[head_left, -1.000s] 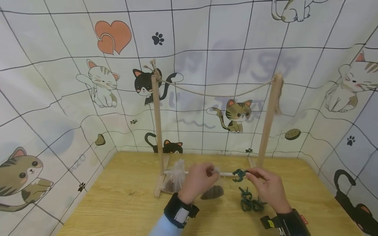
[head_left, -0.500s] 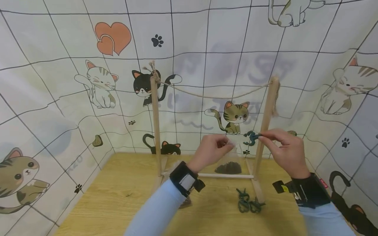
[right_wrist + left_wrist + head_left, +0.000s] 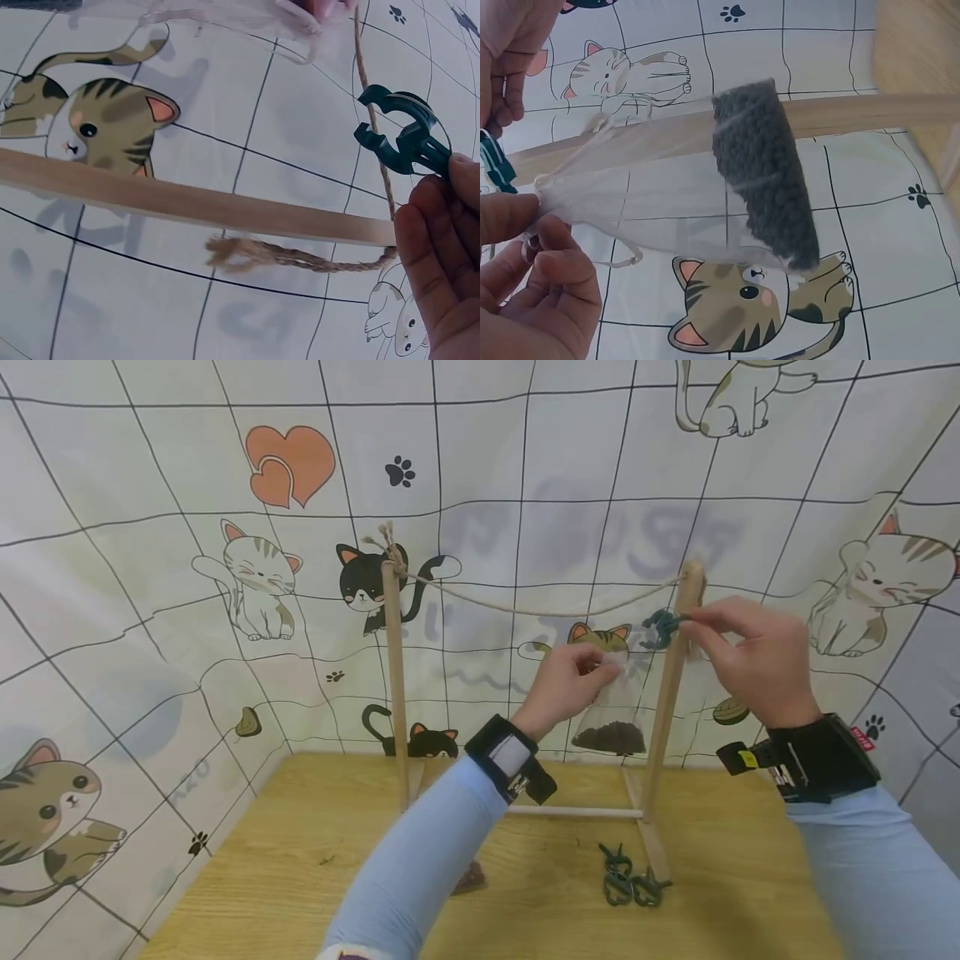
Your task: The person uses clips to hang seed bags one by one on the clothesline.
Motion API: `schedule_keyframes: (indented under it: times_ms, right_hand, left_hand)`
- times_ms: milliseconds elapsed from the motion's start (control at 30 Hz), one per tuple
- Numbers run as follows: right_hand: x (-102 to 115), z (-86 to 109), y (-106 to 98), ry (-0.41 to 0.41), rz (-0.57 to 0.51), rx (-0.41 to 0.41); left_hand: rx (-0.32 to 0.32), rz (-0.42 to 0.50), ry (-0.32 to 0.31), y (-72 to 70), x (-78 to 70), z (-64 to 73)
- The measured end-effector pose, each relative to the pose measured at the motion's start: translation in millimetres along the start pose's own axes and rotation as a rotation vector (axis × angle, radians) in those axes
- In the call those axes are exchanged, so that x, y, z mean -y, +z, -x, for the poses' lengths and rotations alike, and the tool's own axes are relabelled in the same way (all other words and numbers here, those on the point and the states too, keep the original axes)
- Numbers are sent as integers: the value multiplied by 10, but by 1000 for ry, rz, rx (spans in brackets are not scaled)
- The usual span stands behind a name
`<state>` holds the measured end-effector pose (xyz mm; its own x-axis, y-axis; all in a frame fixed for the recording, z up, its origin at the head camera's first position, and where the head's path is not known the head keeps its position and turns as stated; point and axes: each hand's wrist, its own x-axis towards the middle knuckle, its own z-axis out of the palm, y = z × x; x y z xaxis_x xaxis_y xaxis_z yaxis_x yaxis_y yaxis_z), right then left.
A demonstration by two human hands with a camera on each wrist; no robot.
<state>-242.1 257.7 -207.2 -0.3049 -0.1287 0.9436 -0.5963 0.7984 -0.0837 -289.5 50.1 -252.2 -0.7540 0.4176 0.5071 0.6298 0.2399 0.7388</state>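
My left hand (image 3: 568,681) pinches the gathered top of a sheer white drawstring bag (image 3: 667,180). Dark grey pellets (image 3: 761,165) fill its lower end, and the bag hangs in the air below the rope. Between thumb and fingers, my right hand (image 3: 757,652) pinches the handle end of a green plastic clip (image 3: 409,131), whose jaws are spread apart. In the head view the clip (image 3: 660,628) is beside the right post, a little below the rope. A twine rope (image 3: 525,612) sags between two wooden posts (image 3: 395,677); neither bag nor clip visibly sits on it.
Several green clips (image 3: 630,881) lie on the wooden table (image 3: 247,860) near the frame's right foot. A second bag with reddish-brown contents (image 3: 471,878) lies partly behind my left forearm. A white crossbar (image 3: 577,812) joins the posts low down. A cat-patterned cloth (image 3: 480,460) surrounds the table.
Both hands have risen from near the table toward the rope and shifted right. The left hand has lifted the bag of dark pellets, and the right hand has carried the clip up.
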Motion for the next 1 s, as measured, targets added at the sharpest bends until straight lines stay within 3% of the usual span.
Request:
schedule_keyframes:
  times_ms: [167, 400, 600, 800, 1000]
  right_hand:
    - [-69, -202, -26, -22, 13, -3]
    - [-138, -466, -43, -35, 38, 9]
    - [-154, -607, -47, -12, 84, 82]
    - [-145, -648, -31, 37, 134, 253]
    - [-117, -681, -7, 40, 156, 341]
  left_hand:
    - [-29, 65, -99, 39, -18, -178]
    - [-78, 98, -191, 119, -10, -408]
    - [-121, 232, -269, 170, -32, -566]
    - [-136, 316, -247, 166, -84, -652]
    - [-131, 319, -230, 158, -159, -717]
